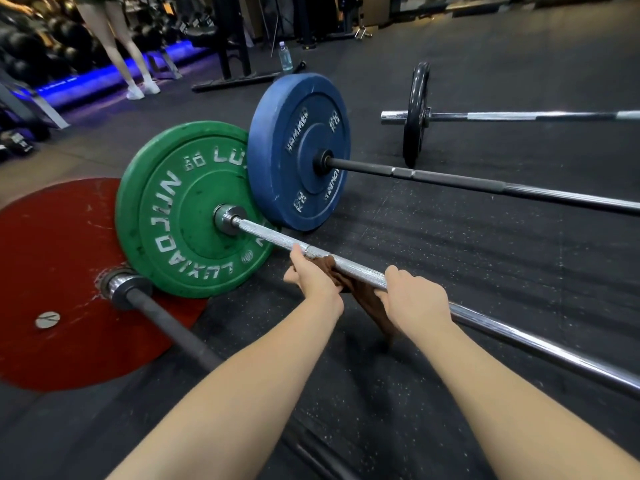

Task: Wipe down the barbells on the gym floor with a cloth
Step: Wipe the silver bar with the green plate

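Head view, looking down past both your forearms.

- Your left hand (313, 278) is curled over the chrome bar (360, 271), its thumb lying forward along the shaft. It presses the brown cloth (363, 296) against the steel.
- Your right hand (415, 299) sits just beside it on the same bar, fingers wrapped over the top, thumb pointing toward your left hand. Whether it also pinches the cloth, you cannot tell.
- The cloth bunches round the bar between the two hands. A loose tail hangs below your right palm, close to the rubber floor (485, 306).
- Beyond your left hand, the chrome bar runs into the green plate (187, 209).
- Left of your left forearm, a dark bar (173, 327) meets a red plate (52, 271) lying low on the floor.
- Ahead of both hands, the blue plate (298, 150) leans against the green one, its black bar (485, 185) running off to the right.
- Farther out from your right hand, a fourth bar carries a thin black plate (417, 112).
- Well beyond your left hand: a water bottle (285, 57) and a standing person's legs (117, 39).
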A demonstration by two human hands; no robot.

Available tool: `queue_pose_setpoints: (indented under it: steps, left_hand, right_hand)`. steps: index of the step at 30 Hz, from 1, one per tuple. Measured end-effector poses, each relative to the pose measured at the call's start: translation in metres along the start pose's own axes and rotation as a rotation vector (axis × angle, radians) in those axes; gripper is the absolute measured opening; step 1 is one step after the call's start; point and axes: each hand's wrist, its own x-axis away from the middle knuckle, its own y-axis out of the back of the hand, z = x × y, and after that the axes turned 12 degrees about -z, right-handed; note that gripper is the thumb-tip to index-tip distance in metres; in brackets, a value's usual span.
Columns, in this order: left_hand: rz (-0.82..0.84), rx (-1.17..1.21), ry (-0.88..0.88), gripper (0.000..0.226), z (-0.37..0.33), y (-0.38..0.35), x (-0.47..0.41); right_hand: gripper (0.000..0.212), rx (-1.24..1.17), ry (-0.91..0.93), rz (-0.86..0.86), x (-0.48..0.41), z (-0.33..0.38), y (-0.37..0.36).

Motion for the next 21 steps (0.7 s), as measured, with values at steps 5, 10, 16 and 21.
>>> queue_pose_setpoints:
  steps: [5,10,16,21]
  left_hand:
    - [-0.048,0.052,-0.049,0.05,-0.018,-0.009,-0.017]
    - [-0.022,0.074,-0.016,0.049,-0.02,-0.004,-0.019]
    - [0.007,0.017,0.026,0.039,-0.01,0.005,-0.009]
    - [0.06,-0.017,0.078,0.039,0.015,0.016,0.009]
  right_hand:
    - [0.028,0.004,0.006,-0.016,0.001,0.001,0.0]
    - [0.029,0.01,0.01,-0.02,0.002,0.001,0.002]
    - [0.022,0.015,0.005,-0.029,0.003,0.001,0.0]
    - [0.028,0.008,-0.006,-0.027,0.002,0.002,-0.002]
